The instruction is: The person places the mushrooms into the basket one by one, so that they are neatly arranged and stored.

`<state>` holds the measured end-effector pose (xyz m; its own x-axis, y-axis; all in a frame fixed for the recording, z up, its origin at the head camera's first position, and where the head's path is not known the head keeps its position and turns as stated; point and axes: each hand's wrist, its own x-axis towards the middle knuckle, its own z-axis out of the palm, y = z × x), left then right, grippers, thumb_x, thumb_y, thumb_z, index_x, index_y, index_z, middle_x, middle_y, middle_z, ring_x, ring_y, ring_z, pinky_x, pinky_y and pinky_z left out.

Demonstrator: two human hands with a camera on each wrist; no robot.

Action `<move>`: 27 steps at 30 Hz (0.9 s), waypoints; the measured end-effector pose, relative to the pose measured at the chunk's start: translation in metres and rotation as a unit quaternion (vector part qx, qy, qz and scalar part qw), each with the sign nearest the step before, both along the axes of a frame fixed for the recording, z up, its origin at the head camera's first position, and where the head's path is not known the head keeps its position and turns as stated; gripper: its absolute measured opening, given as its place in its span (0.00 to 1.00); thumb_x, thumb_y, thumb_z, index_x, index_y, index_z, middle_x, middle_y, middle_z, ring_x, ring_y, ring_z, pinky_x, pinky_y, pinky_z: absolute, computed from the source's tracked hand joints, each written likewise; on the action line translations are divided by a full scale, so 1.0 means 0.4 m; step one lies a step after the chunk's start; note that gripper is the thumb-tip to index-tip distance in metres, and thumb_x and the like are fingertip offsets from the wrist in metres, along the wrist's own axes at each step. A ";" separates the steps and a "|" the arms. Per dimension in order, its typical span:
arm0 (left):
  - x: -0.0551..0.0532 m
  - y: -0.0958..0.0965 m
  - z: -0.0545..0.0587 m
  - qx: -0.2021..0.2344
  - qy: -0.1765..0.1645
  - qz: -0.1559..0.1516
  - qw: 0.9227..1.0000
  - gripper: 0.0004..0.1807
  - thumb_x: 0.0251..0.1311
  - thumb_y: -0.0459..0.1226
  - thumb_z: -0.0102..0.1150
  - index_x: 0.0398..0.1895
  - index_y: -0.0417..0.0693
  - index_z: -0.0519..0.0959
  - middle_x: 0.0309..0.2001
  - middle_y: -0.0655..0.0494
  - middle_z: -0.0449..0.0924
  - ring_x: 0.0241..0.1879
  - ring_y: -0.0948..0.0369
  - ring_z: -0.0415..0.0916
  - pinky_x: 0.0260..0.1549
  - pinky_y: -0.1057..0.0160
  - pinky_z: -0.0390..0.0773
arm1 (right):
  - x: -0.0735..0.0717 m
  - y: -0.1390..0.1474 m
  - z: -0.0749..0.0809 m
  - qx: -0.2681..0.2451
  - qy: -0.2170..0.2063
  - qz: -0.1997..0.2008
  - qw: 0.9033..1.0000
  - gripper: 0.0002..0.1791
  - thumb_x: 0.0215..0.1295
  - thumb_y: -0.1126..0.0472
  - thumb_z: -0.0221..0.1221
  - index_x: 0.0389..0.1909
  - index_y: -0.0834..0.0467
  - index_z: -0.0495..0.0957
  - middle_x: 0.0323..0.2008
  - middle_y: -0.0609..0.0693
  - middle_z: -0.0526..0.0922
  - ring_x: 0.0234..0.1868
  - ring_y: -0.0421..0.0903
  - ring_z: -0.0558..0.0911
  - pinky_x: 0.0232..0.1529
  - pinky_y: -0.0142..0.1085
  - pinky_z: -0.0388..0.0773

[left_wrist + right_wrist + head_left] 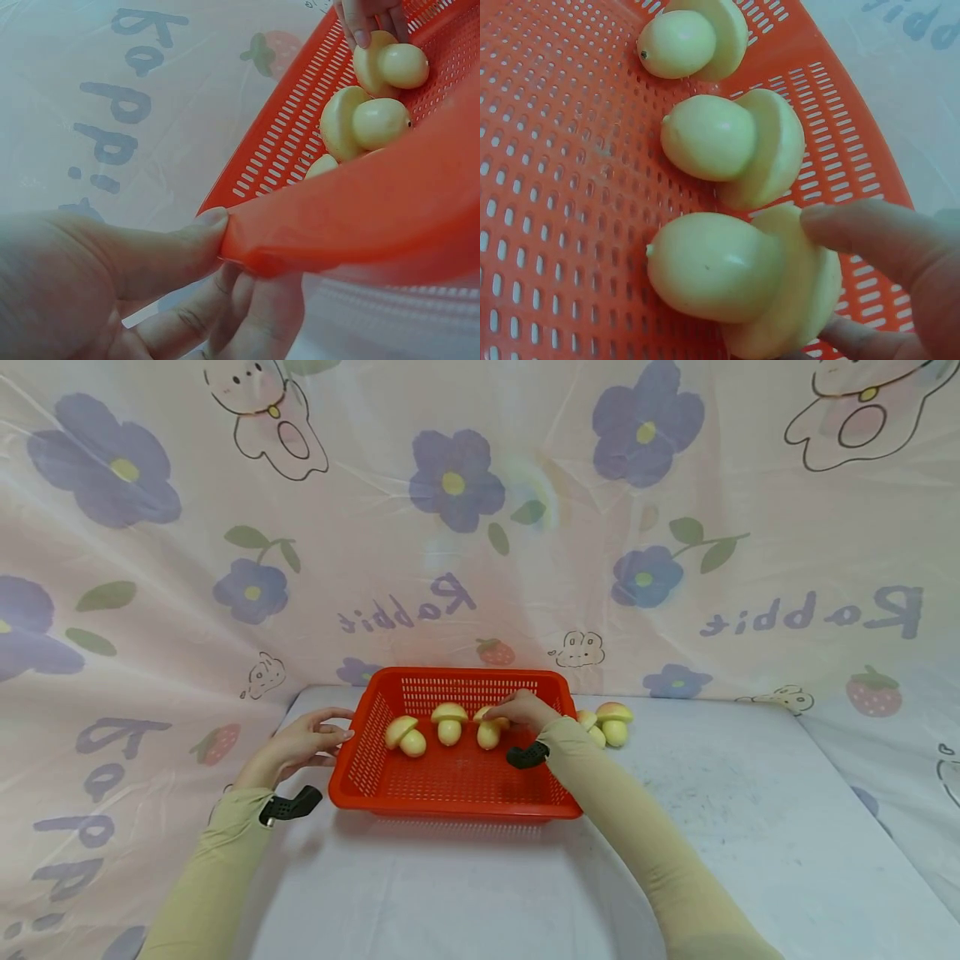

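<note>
A red slotted plastic basket (461, 789) stands on the table, with three yellowish toy mushrooms lying in a row along its far side. At the basket's left rim, my left hand (303, 745) grips the edge, thumb above and fingers beneath, as the left wrist view shows. My right hand (527, 710) reaches over the right side and pinches the cap of the rightmost mushroom (712, 266) between thumb and fingers. Beside that one lie the middle mushroom (449, 725) and the left mushroom (406, 737), their caps toward the far wall.
Outside the basket, to its right, two more toy mushrooms (614, 724) sit close together, partly behind my right wrist. White cloth covers the table (720, 827). A curtain (360, 527) printed with flowers and rabbits hangs at the back and left.
</note>
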<state>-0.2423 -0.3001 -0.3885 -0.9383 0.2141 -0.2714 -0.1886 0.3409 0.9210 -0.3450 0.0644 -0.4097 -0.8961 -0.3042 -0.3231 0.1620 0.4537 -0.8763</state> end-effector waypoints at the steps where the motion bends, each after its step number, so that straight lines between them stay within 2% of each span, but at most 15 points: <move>1: -0.001 0.000 0.000 -0.001 -0.001 0.001 1.000 0.32 0.66 0.38 0.57 0.69 0.41 0.57 0.42 0.47 0.79 0.36 0.55 0.78 0.36 0.58 0.82 | 0.002 0.001 0.002 -0.001 -0.004 0.001 1.000 0.10 0.57 0.60 0.67 0.30 0.65 0.80 0.20 0.44 0.67 0.31 0.48 0.68 0.47 0.44 0.73; 3: -0.002 0.000 0.000 -0.004 -0.002 0.003 1.000 0.32 0.66 0.38 0.56 0.69 0.41 0.57 0.42 0.47 0.79 0.36 0.55 0.78 0.36 0.58 0.82 | 0.004 0.003 0.004 -0.001 -0.018 -0.001 1.000 0.11 0.58 0.59 0.66 0.35 0.64 0.82 0.26 0.45 0.73 0.36 0.48 0.72 0.52 0.45 0.74; 6: -0.004 -0.001 -0.001 -0.011 -0.002 0.005 1.000 0.31 0.67 0.38 0.56 0.69 0.41 0.57 0.41 0.48 0.78 0.35 0.55 0.78 0.36 0.58 0.82 | 0.005 0.004 0.007 0.000 -0.030 -0.005 1.000 0.12 0.59 0.58 0.65 0.39 0.63 0.82 0.35 0.47 0.77 0.41 0.48 0.75 0.54 0.47 0.74; 11: -0.005 0.000 0.001 -0.018 -0.001 0.005 1.000 0.30 0.67 0.38 0.56 0.68 0.41 0.58 0.41 0.47 0.78 0.35 0.55 0.78 0.37 0.57 0.82 | 0.002 0.006 0.005 -0.011 -0.029 -0.021 0.999 0.14 0.57 0.60 0.66 0.39 0.65 0.78 0.35 0.50 0.71 0.40 0.48 0.72 0.54 0.47 0.74; 16: -0.002 0.003 0.003 -0.020 -0.001 0.008 1.000 0.31 0.67 0.39 0.56 0.69 0.41 0.58 0.42 0.46 0.78 0.36 0.54 0.78 0.37 0.57 0.82 | 0.001 0.008 0.002 -0.030 -0.030 -0.040 0.998 0.19 0.56 0.61 0.67 0.46 0.64 0.73 0.40 0.51 0.70 0.42 0.48 0.73 0.55 0.47 0.73; 23: -0.002 0.005 0.002 -0.022 -0.003 0.010 1.000 0.31 0.67 0.38 0.56 0.69 0.42 0.58 0.43 0.46 0.78 0.36 0.54 0.79 0.38 0.57 0.82 | 0.004 0.007 0.003 -0.022 -0.044 -0.038 0.998 0.17 0.58 0.60 0.66 0.45 0.66 0.78 0.44 0.52 0.75 0.45 0.48 0.75 0.56 0.45 0.73; 27: -0.003 0.004 0.000 -0.024 -0.002 0.010 1.000 0.31 0.67 0.39 0.56 0.69 0.42 0.58 0.43 0.46 0.78 0.36 0.54 0.79 0.37 0.57 0.82 | 0.007 0.009 0.005 -0.030 -0.048 -0.052 0.997 0.18 0.58 0.61 0.66 0.45 0.66 0.77 0.46 0.53 0.75 0.47 0.49 0.75 0.56 0.45 0.73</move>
<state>-0.2433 -0.2984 -0.3885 -0.9409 0.1821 -0.2856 -0.2003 0.3807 0.9028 -0.3422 0.0681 -0.4078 -0.8894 -0.2329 -0.3935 0.2901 0.3778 -0.8793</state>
